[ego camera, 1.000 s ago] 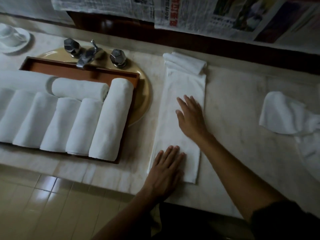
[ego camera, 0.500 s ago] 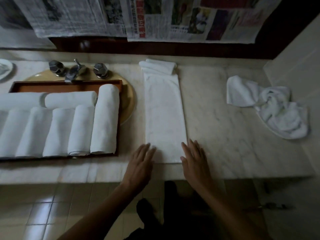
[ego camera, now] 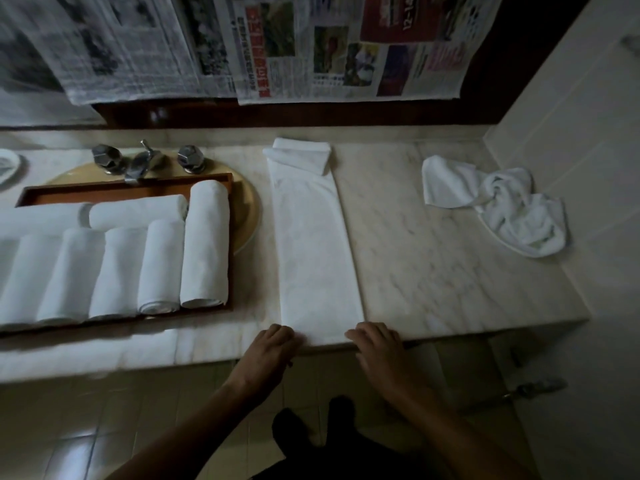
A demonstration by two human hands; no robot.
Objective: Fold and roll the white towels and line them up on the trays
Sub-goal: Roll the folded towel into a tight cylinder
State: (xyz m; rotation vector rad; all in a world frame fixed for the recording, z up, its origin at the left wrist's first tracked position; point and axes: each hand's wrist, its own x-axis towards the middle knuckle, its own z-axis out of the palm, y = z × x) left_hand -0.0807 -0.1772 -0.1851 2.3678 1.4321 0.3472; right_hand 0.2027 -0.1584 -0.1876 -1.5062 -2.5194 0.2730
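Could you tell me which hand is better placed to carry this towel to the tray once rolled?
Left, probably: the left hand holds the folded towel at its corner nearest the tray; the right hand holds the other corner and would reach across.

A long towel (ego camera: 313, 251), folded into a narrow flat strip, lies straight from 6 to 12 o'clock, its far end doubled over in a small tilted fold. At 9 o'clock the wooden tray (ego camera: 138, 188) carries rolled towels (ego camera: 161, 268) packed side by side, ends toward 6, with 2 more rolls (ego camera: 138, 211) lying crosswise behind them. At 2 o'clock sit crumpled towels (ego camera: 502, 209), unfolded.
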